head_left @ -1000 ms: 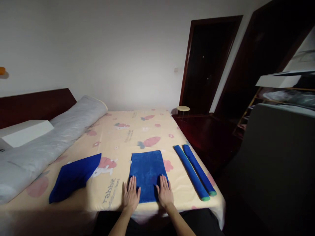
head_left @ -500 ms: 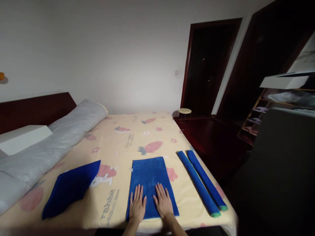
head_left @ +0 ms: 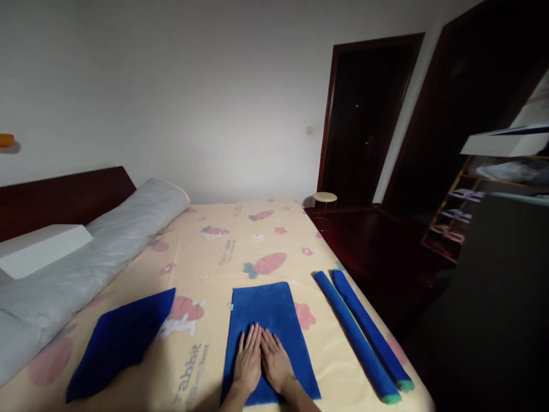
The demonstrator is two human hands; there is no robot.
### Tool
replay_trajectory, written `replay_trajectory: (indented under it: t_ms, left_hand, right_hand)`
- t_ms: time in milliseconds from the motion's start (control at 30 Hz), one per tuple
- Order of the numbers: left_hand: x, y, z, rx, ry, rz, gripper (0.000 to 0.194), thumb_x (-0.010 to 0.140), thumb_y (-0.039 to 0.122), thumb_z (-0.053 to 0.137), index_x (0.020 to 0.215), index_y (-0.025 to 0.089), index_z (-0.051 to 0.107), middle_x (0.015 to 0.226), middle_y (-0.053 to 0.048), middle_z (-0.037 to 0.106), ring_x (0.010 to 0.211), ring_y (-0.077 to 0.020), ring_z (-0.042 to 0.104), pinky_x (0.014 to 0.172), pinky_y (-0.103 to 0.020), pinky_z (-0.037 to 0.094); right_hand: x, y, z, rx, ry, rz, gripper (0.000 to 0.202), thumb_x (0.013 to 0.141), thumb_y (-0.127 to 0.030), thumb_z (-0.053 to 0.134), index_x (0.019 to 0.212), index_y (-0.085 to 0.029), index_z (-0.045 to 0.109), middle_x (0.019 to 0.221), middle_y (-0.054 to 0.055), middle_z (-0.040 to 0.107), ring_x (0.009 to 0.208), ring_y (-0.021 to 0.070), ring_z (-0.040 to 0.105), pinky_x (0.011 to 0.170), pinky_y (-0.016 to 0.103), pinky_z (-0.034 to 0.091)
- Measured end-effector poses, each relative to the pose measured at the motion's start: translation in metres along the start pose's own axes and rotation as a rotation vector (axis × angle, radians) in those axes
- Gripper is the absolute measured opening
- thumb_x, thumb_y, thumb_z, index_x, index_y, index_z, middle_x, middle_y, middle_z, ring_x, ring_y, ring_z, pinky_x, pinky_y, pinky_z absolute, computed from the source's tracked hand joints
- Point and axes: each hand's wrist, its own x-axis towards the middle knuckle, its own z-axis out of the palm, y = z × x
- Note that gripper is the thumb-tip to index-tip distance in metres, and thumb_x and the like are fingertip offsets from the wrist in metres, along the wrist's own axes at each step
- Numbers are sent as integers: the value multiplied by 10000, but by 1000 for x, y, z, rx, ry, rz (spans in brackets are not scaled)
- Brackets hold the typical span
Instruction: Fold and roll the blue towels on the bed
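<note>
A blue towel (head_left: 268, 303) lies flat on the patterned bed near its front edge, a small white tag on its left side. My left hand (head_left: 249, 357) rests palm down on the towel, fingers stretched out. Beside it, my right hand (head_left: 274, 359) lies flat too, its fingertips close against those of my left hand. Neither hand holds anything. To the right are two rolled blue towels, one (head_left: 355, 335) next to the other (head_left: 371, 326), with green ends. Another blue cloth (head_left: 118, 340) lies loosely spread on the left.
A grey rolled bedding piece (head_left: 111, 246) runs along the headboard (head_left: 64, 197), with a white box (head_left: 47, 246) on it. Beyond the bed stands a round stool (head_left: 325, 197). At the right are a shoe rack (head_left: 457, 214) and a dark upright panel (head_left: 501, 297).
Both hands have slid inward over the towel, from apart to side by side. The view has shifted slightly, so the bed sits a little lower.
</note>
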Motion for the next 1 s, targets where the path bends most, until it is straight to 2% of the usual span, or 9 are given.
replay_trajectory:
  t_ms: [100,267,367,467,567,700,767,900,1000]
  left_hand:
    - [6,-11,3,-56,-77,-6,554,970,268,256,1486,314,62,1570,29,303,1425,-163,342,1148,-400,345]
    - [-11,-33,0,-82,-132,-263,523,978,415,246,1484,308,166,1580,0,264,1443,-207,310,1171,-474,301]
    - [-16,-29,-5,-54,-144,-367,530,967,404,245,1479,275,206,1573,-17,269,1447,-236,302,1186,-550,231]
    - [-10,-13,-7,-39,-68,-337,540,962,345,241,1490,278,146,1579,-5,262,1452,-235,289,1192,-568,197]
    - [5,4,-2,-63,1,-200,568,964,319,247,1497,283,56,1587,14,251,1454,-193,281,1188,-470,253]
    - [22,2,6,-106,-31,-27,584,959,289,274,1492,322,39,1587,36,254,1441,-178,311,1171,-421,293]
    - [24,-12,9,-120,-77,-65,557,967,297,266,1487,334,69,1582,32,268,1436,-182,322,1163,-432,307]
    - [18,-40,9,-112,-153,-260,514,981,385,228,1481,308,141,1577,2,279,1443,-200,309,1160,-473,307]
    - [17,-40,8,-84,-156,-334,517,974,383,230,1480,309,151,1581,-1,256,1452,-227,289,1161,-538,279]
  right_hand:
    - [6,12,-1,8,-30,-39,531,991,-360,301,1511,-265,256,1573,18,250,1452,208,242,1191,422,208]
    - [-10,53,-4,-101,117,298,552,991,-422,248,1490,-200,330,1561,58,272,1446,244,254,1188,486,210]
    - [-17,60,0,-141,187,377,579,983,-438,265,1482,-156,348,1554,81,279,1445,264,252,1189,503,208]
    - [-12,45,3,-108,158,312,578,986,-433,266,1490,-155,325,1563,77,247,1453,265,222,1194,499,200]
    - [2,24,1,-24,53,91,536,1000,-364,230,1515,-218,243,1579,26,204,1463,225,191,1201,465,193]
    - [20,18,-10,32,-67,-75,538,1002,-350,252,1526,-273,157,1582,6,202,1464,201,191,1199,449,201]
    - [22,32,-16,21,-79,-52,535,1004,-427,265,1517,-286,204,1577,10,224,1459,215,210,1192,467,212]
    - [14,77,-21,-66,65,208,570,998,-512,244,1481,-224,340,1550,59,300,1439,242,272,1174,480,254]
    - [7,95,-18,-115,168,251,577,990,-522,283,1461,-206,387,1527,73,349,1419,253,318,1165,472,280]
